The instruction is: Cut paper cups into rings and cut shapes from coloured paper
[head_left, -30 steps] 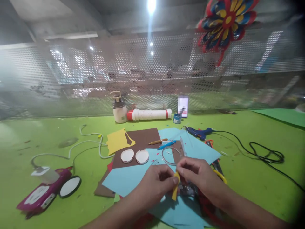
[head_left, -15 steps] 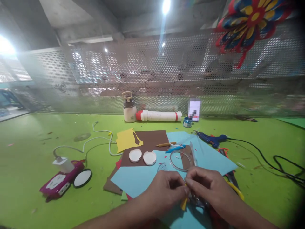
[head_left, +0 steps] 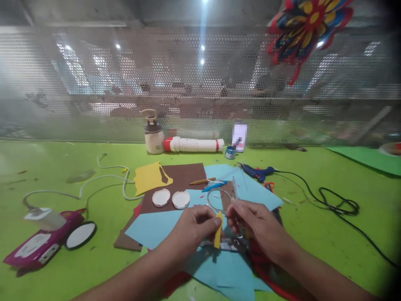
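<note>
My left hand [head_left: 200,225] pinches a small yellow paper piece [head_left: 218,234], which hangs down below the fingertips. Just to its right, my right hand [head_left: 250,217] has its fingers curled together, apart from the yellow piece; whatever they may hold is hidden. Light blue sheets [head_left: 156,228] lie under both hands. Beyond the fingers are a clear ring [head_left: 209,205], a blue pen [head_left: 214,186] and a brown pencil-like stick [head_left: 200,182]. Two round white lids [head_left: 161,197] rest left of the ring on a brown sheet [head_left: 184,169].
A cut yellow sheet [head_left: 148,177] lies at the back left. Further left are a purple power strip [head_left: 44,242], a white adapter and a round mirror-like disc [head_left: 80,235]. A blue glue gun [head_left: 257,171] trails its cord right. A spray bottle [head_left: 154,138] and white tube [head_left: 197,145] stand behind.
My hands have drawn apart: the left keeps the yellow piece, now more in sight, while the right has come away from it. The view has swung to the right.
</note>
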Demonstrator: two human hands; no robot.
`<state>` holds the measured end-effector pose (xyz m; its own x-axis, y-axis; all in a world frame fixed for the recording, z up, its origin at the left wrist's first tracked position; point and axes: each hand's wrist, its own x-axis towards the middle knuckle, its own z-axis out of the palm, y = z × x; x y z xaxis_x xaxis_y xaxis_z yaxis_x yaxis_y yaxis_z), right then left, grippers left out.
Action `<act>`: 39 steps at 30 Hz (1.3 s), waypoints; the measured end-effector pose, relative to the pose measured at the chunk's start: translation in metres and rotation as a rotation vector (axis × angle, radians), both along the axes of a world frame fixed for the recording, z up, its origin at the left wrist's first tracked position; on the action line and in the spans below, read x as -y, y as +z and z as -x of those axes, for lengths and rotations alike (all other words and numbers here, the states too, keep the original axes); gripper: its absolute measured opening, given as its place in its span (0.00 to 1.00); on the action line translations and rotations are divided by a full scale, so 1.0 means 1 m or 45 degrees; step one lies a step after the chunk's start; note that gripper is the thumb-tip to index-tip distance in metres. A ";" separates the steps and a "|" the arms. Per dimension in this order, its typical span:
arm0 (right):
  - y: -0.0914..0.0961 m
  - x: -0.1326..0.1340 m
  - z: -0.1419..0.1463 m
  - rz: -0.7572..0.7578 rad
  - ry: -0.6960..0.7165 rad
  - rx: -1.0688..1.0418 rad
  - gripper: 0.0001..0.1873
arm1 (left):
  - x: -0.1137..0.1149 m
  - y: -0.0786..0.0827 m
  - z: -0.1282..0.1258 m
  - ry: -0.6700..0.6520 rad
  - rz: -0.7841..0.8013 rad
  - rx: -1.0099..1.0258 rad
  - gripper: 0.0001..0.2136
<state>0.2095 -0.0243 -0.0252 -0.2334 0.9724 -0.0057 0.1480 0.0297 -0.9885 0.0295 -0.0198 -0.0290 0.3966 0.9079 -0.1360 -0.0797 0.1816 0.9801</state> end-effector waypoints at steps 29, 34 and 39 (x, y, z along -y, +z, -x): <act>0.000 0.013 0.007 -0.018 0.227 0.233 0.17 | 0.003 0.003 -0.001 0.134 -0.041 0.153 0.09; -0.005 0.014 0.011 0.027 0.217 0.182 0.19 | 0.004 0.002 -0.003 0.131 -0.076 0.160 0.10; -0.003 0.014 0.011 0.017 0.184 0.148 0.22 | 0.001 0.007 0.002 0.077 -0.127 0.072 0.10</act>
